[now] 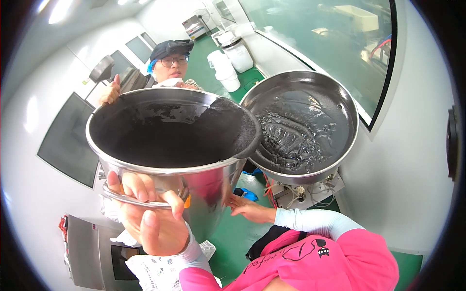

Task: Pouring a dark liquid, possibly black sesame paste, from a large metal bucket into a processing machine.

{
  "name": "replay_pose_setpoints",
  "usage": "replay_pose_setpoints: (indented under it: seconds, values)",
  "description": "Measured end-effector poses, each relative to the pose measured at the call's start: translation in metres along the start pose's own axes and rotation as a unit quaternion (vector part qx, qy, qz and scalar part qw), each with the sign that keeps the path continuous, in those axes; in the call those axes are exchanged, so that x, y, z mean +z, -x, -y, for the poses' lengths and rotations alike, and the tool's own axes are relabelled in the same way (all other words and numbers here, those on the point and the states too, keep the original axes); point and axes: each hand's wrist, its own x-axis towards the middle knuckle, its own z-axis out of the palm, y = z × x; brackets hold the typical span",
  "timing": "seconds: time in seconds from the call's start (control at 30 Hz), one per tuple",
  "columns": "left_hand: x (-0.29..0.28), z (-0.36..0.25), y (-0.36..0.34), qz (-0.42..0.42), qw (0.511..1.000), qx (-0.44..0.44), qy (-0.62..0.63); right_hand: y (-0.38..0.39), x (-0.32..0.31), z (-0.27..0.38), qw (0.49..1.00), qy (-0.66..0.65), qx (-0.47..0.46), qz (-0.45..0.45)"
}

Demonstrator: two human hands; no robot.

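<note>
A large steel bucket (208, 186), dark inside and coated along its right lip, is held up with that lip over a round steel basin (347, 140). Glossy, rippled black liquid (306, 136) lies in the basin. My left hand (150, 216) has its fingers curled on the bucket's metal side handle (121, 196). Lower on the bucket's right side, my right hand (250, 209) grips it, its fingertips against the steel. Opposite me, a co-worker in a dark cap (167, 65) has a hand (109, 92) on the far rim.
The basin sits on equipment (301, 191) with hoses. White tubs (228, 77) stand along the wall beyond, below a large window (320, 34). A steel cabinet (87, 247) and white sacks (153, 269) are at lower left, over green floor (223, 228).
</note>
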Motion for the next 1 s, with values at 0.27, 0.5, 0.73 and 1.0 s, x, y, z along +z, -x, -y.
replay_pose_setpoints:
  seconds: [0.27, 0.5, 0.73, 1.0]
  values:
    - [-0.01, -0.001, 0.006, -0.014, 1.0, 0.017, 0.004, 0.004, -0.003, 0.008, 0.999, 0.02, 0.003, -0.036]
    - [-0.016, -0.001, 0.0, -0.015, 0.998, 0.032, 0.043, 0.008, -0.008, 0.021, 0.998, 0.048, -0.02, -0.036]
    - [-0.034, -0.007, -0.004, -0.043, 0.996, 0.042, 0.063, 0.004, -0.013, 0.011, 0.994, 0.054, -0.042, -0.08]
    - [-0.039, -0.007, -0.009, -0.035, 0.997, 0.017, 0.064, -0.003, -0.016, 0.009, 0.994, 0.051, -0.063, -0.076]
